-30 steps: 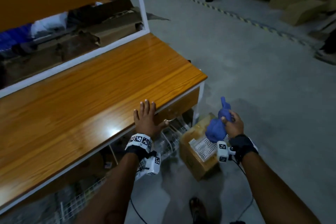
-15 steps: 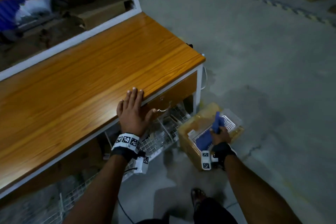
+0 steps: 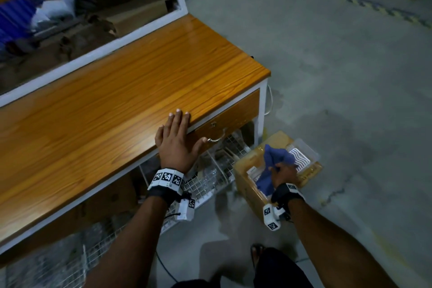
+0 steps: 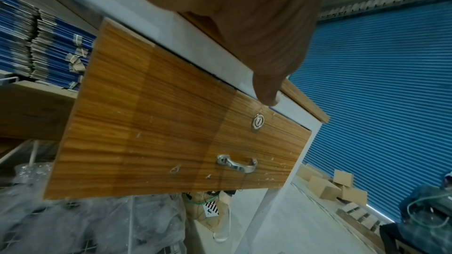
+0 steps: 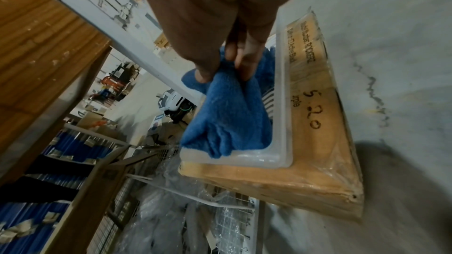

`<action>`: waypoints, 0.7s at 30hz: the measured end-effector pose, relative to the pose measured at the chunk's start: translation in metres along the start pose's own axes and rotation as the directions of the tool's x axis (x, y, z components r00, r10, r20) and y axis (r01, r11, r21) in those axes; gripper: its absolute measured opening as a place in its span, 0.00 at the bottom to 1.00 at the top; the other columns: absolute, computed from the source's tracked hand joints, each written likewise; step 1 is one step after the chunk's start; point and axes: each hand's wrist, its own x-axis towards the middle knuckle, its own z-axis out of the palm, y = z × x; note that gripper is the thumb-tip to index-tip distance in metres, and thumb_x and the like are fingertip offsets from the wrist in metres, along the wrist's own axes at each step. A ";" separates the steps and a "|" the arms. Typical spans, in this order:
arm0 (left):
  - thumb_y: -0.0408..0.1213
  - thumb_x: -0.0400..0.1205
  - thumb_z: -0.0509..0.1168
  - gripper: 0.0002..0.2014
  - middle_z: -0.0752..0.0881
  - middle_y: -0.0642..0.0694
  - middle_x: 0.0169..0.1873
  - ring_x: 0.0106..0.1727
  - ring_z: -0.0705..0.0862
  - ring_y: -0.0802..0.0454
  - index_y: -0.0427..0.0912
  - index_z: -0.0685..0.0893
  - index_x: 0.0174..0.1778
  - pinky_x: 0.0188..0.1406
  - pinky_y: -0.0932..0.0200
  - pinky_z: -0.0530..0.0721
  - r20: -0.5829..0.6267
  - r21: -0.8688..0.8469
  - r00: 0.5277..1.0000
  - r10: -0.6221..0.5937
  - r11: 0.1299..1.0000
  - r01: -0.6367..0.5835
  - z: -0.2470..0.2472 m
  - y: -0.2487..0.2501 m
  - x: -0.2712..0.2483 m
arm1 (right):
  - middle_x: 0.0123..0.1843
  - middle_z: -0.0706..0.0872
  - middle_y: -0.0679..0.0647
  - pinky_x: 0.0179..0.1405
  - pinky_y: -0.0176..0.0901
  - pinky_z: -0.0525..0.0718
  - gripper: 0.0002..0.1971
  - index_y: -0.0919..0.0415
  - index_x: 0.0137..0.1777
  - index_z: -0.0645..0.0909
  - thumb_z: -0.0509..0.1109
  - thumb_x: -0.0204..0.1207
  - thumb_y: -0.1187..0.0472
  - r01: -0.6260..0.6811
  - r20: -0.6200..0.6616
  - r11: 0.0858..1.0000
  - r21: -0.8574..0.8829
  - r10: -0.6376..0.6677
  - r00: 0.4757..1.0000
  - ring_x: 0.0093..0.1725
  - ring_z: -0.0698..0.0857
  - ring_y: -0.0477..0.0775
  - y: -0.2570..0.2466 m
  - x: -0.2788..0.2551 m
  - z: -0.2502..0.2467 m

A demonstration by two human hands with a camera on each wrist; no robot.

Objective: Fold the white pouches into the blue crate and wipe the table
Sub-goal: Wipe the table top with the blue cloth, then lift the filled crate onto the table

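Note:
My right hand [image 3: 281,170] [image 5: 227,70] pinches a crumpled blue cloth [image 3: 275,159] [image 5: 227,115], low beside the table's right end. The cloth hangs into a clear plastic tray [image 3: 306,149] [image 5: 281,123] that lies on a cardboard box [image 3: 247,184] [image 5: 315,161] on the floor. My left hand [image 3: 177,133] rests flat on the front edge of the wooden table top [image 3: 105,110], fingers straight, thumb [image 4: 266,92] hanging over the drawer front [image 4: 171,132]. No white pouch and no blue crate shows in any view.
The drawer has a metal handle [image 4: 237,163] and a lock [image 4: 258,122]. Wire racks with plastic wrap [image 3: 210,170] fill the space under the table. Behind the table lie cardboard and bags [image 3: 81,7]. Bare concrete floor [image 3: 339,77] spreads to the right. My foot [image 3: 257,255] stands near the box.
My right hand has carried the blue cloth down from chest height into the clear tray on the box. My head has tipped downward. The left hand has stayed on the table edge.

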 end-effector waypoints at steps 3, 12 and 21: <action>0.72 0.79 0.57 0.43 0.51 0.53 0.88 0.88 0.47 0.52 0.57 0.54 0.87 0.83 0.47 0.44 0.026 -0.011 1.000 0.009 1.000 -0.008 -0.003 0.000 0.000 | 0.64 0.85 0.64 0.65 0.50 0.77 0.05 0.52 0.49 0.85 0.66 0.81 0.58 -0.001 0.093 0.996 -0.084 0.009 0.996 0.66 0.82 0.65 -0.009 -0.006 -0.009; 0.62 0.79 0.66 0.43 0.47 0.55 0.87 0.88 0.41 0.54 0.58 0.53 0.87 0.85 0.50 0.37 0.130 -0.179 0.989 0.077 0.982 -0.053 -0.019 -0.019 -0.014 | 0.57 0.87 0.69 0.49 0.50 0.80 0.14 0.70 0.56 0.86 0.62 0.83 0.62 0.031 -0.043 0.995 -0.097 -0.035 0.998 0.56 0.85 0.69 -0.058 -0.037 -0.049; 0.49 0.79 0.73 0.17 0.79 0.52 0.73 0.77 0.72 0.48 0.54 0.85 0.65 0.77 0.37 0.71 0.059 -0.539 0.979 -0.193 0.820 0.194 -0.047 -0.040 -0.059 | 0.35 0.83 0.57 0.34 0.42 0.74 0.23 0.58 0.36 0.80 0.64 0.81 0.39 0.319 0.116 0.930 0.183 -0.343 0.932 0.36 0.79 0.53 -0.143 -0.118 -0.023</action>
